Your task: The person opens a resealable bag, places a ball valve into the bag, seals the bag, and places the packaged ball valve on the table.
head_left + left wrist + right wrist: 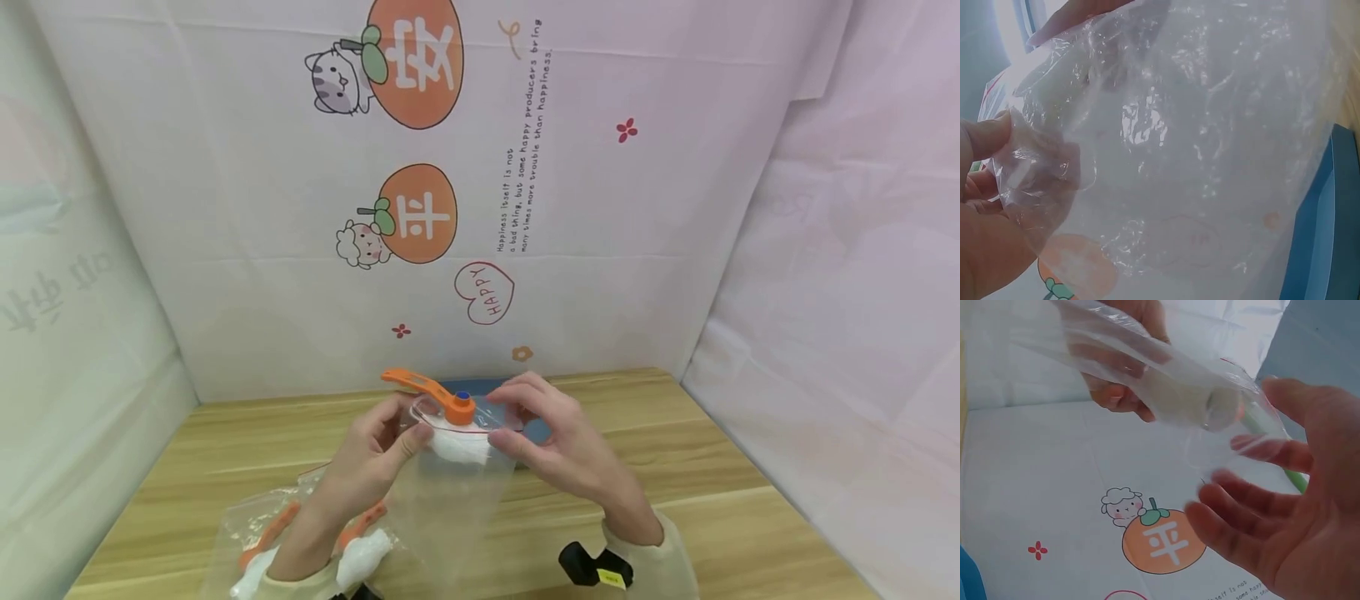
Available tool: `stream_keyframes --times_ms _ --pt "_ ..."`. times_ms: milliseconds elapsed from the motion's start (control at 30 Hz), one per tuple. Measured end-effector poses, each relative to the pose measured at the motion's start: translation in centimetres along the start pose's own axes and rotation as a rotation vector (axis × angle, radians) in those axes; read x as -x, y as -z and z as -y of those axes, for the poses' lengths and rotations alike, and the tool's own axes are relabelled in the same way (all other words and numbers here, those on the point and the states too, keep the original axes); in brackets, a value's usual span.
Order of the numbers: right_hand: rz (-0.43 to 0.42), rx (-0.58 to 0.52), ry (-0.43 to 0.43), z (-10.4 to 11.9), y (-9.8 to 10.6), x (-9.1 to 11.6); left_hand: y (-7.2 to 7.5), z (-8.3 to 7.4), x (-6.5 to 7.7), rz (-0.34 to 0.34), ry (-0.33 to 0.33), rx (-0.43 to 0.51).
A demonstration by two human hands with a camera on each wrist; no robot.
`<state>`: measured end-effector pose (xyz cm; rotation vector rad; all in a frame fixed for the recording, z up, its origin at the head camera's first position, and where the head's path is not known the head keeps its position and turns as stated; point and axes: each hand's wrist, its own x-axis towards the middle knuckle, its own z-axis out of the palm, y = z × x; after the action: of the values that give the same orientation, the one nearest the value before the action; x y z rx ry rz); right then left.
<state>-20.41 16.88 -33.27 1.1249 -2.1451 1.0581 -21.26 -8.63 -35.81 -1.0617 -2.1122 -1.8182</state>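
In the head view a clear zip bag point(457, 500) with a red seal line hangs between both hands. At its mouth sits a tool with an orange handle point(420, 383), a blue-topped round hub and a white, soft-looking head point(461, 446); the head is within the bag and the handle sticks out. My left hand point(378, 454) pinches the bag's left edge, thumb in front. My right hand point(558, 433) touches the right edge of the mouth, thumb and forefinger apart, the other fingers point(1235, 531) spread loosely in the right wrist view.
Clear bags point(232, 525) holding orange-handled tools with white heads lie on the wooden table point(637, 500) at the lower left, partly behind the left forearm. A blue tray point(1329, 219) stands behind the held bag. White printed cloth walls point(600, 250) surround the table.
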Motion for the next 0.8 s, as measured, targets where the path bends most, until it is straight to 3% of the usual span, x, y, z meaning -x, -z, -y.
stream_keyframes --times_ms 133,233,467,800 --pt "0.088 -0.098 -0.035 -0.2 0.6 0.2 -0.1 0.1 0.0 -0.019 -0.001 -0.003" --pt "0.102 -0.154 -0.022 -0.3 0.8 0.2 -0.1 0.1 0.0 -0.021 0.004 -0.015" --pt "-0.004 -0.205 0.003 -0.2 0.5 0.0 -0.4 0.3 -0.1 -0.014 0.020 -0.018" --pt "-0.105 -0.226 0.048 0.0 0.0 -0.1 -1.1 0.7 -0.3 -0.059 0.032 -0.039"
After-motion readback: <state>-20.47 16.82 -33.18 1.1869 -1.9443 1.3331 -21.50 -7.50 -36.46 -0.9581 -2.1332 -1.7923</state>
